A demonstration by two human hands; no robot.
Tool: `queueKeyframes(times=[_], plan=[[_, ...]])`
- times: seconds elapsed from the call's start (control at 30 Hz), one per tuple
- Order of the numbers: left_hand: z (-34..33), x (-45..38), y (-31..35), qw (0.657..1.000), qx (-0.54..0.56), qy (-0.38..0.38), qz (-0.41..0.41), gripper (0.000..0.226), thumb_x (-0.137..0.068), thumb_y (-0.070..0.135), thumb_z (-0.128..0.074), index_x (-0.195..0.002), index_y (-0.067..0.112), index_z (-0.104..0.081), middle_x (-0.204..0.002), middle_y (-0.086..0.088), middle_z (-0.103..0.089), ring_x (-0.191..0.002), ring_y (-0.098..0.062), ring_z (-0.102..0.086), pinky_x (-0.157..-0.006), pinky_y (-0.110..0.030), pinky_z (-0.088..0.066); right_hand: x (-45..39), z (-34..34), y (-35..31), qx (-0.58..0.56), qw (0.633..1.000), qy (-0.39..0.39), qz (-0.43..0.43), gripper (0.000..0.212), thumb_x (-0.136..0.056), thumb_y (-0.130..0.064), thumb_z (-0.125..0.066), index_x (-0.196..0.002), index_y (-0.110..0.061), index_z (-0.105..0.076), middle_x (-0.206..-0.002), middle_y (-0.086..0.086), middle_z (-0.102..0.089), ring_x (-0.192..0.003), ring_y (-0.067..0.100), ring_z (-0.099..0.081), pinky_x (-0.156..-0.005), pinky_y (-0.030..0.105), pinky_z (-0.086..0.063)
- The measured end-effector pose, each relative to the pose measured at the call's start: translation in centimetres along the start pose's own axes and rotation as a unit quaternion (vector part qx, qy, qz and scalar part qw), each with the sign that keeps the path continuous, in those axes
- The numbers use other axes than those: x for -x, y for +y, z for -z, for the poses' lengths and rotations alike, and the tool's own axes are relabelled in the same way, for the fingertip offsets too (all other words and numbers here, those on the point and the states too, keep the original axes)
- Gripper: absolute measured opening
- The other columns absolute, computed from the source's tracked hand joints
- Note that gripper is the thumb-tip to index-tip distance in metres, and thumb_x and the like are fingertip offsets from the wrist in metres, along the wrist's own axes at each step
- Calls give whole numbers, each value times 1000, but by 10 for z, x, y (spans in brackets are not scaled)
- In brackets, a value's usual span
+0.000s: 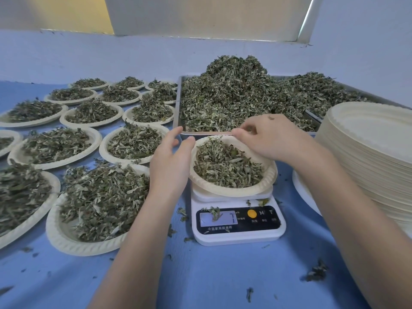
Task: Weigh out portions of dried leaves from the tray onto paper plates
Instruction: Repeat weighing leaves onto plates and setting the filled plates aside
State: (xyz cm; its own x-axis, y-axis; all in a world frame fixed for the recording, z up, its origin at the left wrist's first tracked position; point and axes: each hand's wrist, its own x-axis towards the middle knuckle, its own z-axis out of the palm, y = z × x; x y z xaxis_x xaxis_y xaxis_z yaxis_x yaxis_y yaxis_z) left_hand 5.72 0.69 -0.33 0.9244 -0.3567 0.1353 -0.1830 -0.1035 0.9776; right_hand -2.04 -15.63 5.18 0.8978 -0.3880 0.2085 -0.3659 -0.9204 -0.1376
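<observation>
A paper plate (225, 193) heaped with dried leaves (225, 166) sits on a white kitchen scale (238, 238); loose leaf bits partly cover its display. My left hand (171, 161) is at the plate's left rim, fingers relaxed and touching it. My right hand (267, 139) hovers over the plate's far rim, fingertips drawn together on a small pinch of leaves. Just behind stands the metal tray (178, 103), piled high with dried leaves (234, 92).
Several filled paper plates (73, 248) cover the blue table (211, 275) on the left. A tall stack of empty paper plates (367, 152) stands on the right, close to my right forearm. Leaf crumbs lie scattered near the scale. A wall runs behind.
</observation>
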Motion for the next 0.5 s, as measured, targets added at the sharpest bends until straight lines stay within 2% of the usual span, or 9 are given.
queueKeyframes(times=[0.1,0.13,0.17,0.2,0.23,0.27,0.33,0.4,0.5], plan=[[-5,0,-5,999,-37,-24,19,50,-94,33,-50,-142,30,-38,-139,5,-47,-118,-12,-50,-101,-36,-37,10,-8,5,87,994,-15,-62,60,-101,-49,-18,-112,-6,-59,-103,16,-64,-92,28,-60,-76,35,-51],[-9,1,-7,998,-45,-27,21,50,-95,28,-48,-144,27,-35,-140,4,-47,-105,-2,-55,-93,-28,-41,14,-9,4,102,992,-17,-68,56,-103,-44,-17,-107,-5,-58,-104,19,-63,-95,31,-60,-80,38,-51],[-14,2,-8,999,-46,-20,19,49,-96,22,-46,-144,26,-34,-137,2,-49,-81,9,-57,-76,-18,-44,17,-10,4,100,992,-13,-69,52,-104,-38,-17,-109,-4,-56,-106,21,-62,-98,34,-59,-82,40,-50],[-17,4,-7,999,-37,-6,17,48,-97,14,-43,-143,25,-35,-132,0,-52,-57,12,-52,-56,-11,-42,17,-9,3,83,994,-9,-74,52,-104,-37,-17,-114,-3,-55,-109,23,-60,-102,36,-57,-85,41,-48],[-20,5,-6,1000,-20,10,19,49,-97,7,-40,-142,25,-37,-129,-2,-54,-42,9,-47,-41,-9,-36,16,-6,1,58,994,-10,-90,54,-103,-38,-18,-118,-1,-54,-113,23,-59,-106,36,-56,-86,40,-46],[-19,4,-3,999,-1,24,25,50,-96,2,-38,-141,26,-38,-129,-3,-54,-37,8,-45,-34,-9,-31,14,-2,0,37,994,-12,-105,57,-103,-41,-18,-119,0,-54,-114,24,-59,-106,35,-55,-85,40,-44],[-12,-2,3,997,32,59,42,53,-95,-3,-37,-141,24,-40,-131,3,-51,-43,6,-47,-33,-6,-31,8,4,-6,0,994,0,-107,52,-101,-41,-21,-105,-3,-56,-105,22,-61,-95,31,-56,-79,37,-43],[6,-11,9,992,60,93,61,53,-94,-6,-37,-141,19,-42,-123,9,-48,-52,5,-49,-35,-3,-32,2,10,-18,-35,995,24,-95,39,-100,-35,-25,-88,-6,-48,-88,17,-55,-81,26,-51,-70,32,-38],[47,-23,20,985,63,140,79,52,-94,-7,-36,-139,17,-45,-119,6,-53,-57,0,-45,-46,-13,-37,-12,18,-53,-111,992,40,-49,31,-97,-24,-31,-93,-3,-54,-95,16,-55,-92,26,-50,-75,31,-37]])
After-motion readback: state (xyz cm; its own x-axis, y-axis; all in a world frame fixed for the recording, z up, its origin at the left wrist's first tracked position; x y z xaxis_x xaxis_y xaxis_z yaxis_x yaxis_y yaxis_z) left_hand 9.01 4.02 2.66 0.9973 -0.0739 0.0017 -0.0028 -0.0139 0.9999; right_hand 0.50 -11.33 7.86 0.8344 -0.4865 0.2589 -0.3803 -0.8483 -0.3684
